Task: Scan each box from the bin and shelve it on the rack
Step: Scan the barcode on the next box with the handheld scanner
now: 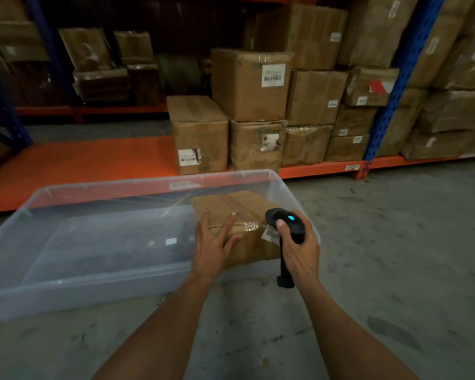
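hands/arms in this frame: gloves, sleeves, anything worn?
Nothing worn that shows. The left hand and right hand are bare, with no gloves, and no rings can be made out. Both forearms are bare to the bottom edge of the picture: no sleeves, watch or wristband in view. Fingernails look short and plain.

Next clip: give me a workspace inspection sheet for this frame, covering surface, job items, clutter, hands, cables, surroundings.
Surface: grey concrete floor, scuffed.
Job's things: clear bin on floor, one taped cardboard box in its right end; black scanner, light lit, beside box label.
Clutter: nothing seen.
Hands: left hand rests on box; right hand grips scanner.
Cables: nothing seen.
Surroundings: orange-and-blue rack, stacked boxes.
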`<state>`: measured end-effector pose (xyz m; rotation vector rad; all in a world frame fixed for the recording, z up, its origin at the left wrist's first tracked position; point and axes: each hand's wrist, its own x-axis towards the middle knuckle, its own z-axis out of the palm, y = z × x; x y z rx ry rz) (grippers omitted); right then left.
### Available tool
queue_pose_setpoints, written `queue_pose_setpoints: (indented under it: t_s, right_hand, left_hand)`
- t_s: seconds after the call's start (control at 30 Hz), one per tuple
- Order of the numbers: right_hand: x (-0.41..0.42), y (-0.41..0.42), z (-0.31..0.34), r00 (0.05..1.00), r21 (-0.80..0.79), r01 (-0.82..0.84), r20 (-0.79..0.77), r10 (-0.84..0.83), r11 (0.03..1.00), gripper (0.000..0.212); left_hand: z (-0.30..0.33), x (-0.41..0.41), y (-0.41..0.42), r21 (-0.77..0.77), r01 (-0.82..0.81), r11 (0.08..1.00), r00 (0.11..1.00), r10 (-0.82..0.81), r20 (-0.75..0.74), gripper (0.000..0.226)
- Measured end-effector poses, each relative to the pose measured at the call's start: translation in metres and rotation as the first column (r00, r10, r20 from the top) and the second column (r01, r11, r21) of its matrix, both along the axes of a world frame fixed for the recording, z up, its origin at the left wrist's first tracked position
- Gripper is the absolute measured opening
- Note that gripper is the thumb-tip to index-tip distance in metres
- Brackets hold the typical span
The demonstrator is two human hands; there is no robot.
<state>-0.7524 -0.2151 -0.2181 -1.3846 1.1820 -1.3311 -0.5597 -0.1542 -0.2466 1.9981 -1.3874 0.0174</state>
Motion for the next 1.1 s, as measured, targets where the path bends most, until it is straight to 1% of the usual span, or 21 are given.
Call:
queue_pose_setpoints:
  t_s: [0.07,0.13,0.2,0.3,0.43,0.5,0.6,0.73,0.87,1.1]
  right_hand:
    - [-0.007,0.011,-0.006,0.999,-0.006,0.03,0.018,-0.03,1.0,0.036]
    - [-0.014,0.023,-0.012,0.998,0.026,0.042,0.035,-0.043,0.999,0.035]
    - [-0.021,0.033,-0.018,0.999,0.037,0.032,0.002,-0.032,0.999,0.033]
    - [-0.028,0.042,-0.022,0.997,0.027,0.057,-0.05,-0.055,0.998,0.036]
    - [-0.029,0.045,-0.021,0.995,-0.004,0.093,-0.048,-0.093,0.996,0.033]
    - [-0.027,0.047,-0.02,0.995,-0.008,0.091,-0.041,-0.091,0.996,0.034]
    - [-0.026,0.048,-0.019,0.996,-0.012,0.083,-0.037,-0.084,0.996,0.031]
    - [-0.026,0.05,-0.02,0.997,-0.028,0.069,-0.019,-0.07,0.997,0.033]
    - [-0.027,0.051,-0.015,0.997,-0.052,0.076,-0.012,-0.077,0.996,0.032]
    - [-0.028,0.057,-0.014,0.995,-0.054,0.069,-0.069,-0.072,0.996,0.033]
  left_hand:
    - [-0.001,-0.001,0.002,-0.019,-0.012,1.0,1.0,0.013,0.01,0.062]
    - [-0.002,0.001,0.005,-0.031,-0.011,0.999,1.0,0.01,-0.015,0.064]
    - [-0.005,0.005,0.005,-0.011,0.017,1.0,0.999,-0.018,-0.035,0.072]
    - [-0.009,0.01,0.003,0.024,0.054,0.998,0.999,-0.054,0.003,0.084]
    - [-0.008,0.007,0.004,0.04,0.037,0.999,0.999,-0.037,0.0,0.083]
    - [-0.008,0.007,0.004,0.034,0.044,0.998,0.999,-0.044,-0.012,0.082]
    - [-0.007,0.007,0.003,0.023,0.058,0.998,0.997,-0.057,-0.043,0.081]
    - [-0.006,0.006,0.003,0.04,0.047,0.998,0.996,-0.044,-0.083,0.082]
    - [-0.006,0.007,0.003,0.054,0.05,0.997,0.995,-0.045,-0.09,0.081]
    - [-0.008,0.006,0.001,0.055,0.053,0.997,0.995,-0.048,-0.093,0.081]
